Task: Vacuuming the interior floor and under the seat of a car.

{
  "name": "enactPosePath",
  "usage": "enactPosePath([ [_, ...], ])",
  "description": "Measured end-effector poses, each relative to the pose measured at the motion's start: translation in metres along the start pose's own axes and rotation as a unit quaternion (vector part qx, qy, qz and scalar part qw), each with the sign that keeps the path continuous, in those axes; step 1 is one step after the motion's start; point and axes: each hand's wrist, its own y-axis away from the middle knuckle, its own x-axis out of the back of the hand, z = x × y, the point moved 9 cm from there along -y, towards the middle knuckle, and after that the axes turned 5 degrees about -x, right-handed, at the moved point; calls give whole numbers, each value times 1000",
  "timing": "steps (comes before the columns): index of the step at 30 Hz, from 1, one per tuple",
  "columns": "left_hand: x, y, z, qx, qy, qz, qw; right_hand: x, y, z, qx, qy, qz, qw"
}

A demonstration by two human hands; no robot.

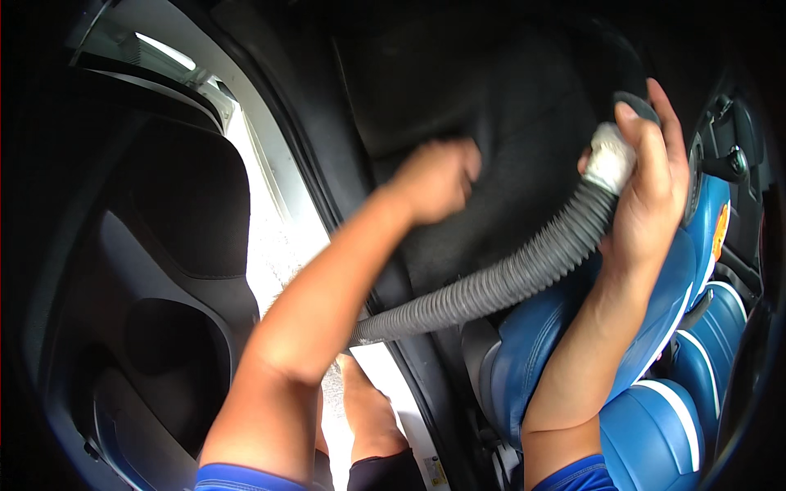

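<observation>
My right hand (pixel 651 178) grips the end of a grey corrugated vacuum hose (pixel 485 288). Whitish wrapping (pixel 610 158) covers the hose's end, and part of a dark nozzle (pixel 636 105) shows at my thumb. From there the hose bends down and left, passing behind my left forearm. My left hand (pixel 439 181) is over the black car floor (pixel 516 159), its fingers curled and blurred. Whether anything dark is between those fingers cannot be made out.
An open car door (pixel 202 202) stands on the left, beyond the white door sill (pixel 282 166). Blue seats with white trim (pixel 645 423) fill the lower right. A gear lever (pixel 734 161) is at the far right. My legs (pixel 371 411) are outside the sill.
</observation>
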Motion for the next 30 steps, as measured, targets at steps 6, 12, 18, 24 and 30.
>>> enactPosePath([
  [6,-123,92,29,-98,-53,-282,953,12,11,-20,20,182,2,983],
  [12,52,34,-50,53,-476,74,875,-8,-1,33,-127,141,-88,978],
  [18,72,6,-69,32,-484,-31,874,5,-6,83,-216,208,-86,950],
  [24,88,43,-69,-3,-392,81,916,-3,-8,101,-259,224,-76,936],
  [30,26,64,-50,58,-436,-129,889,26,-18,103,-231,232,44,944],
])
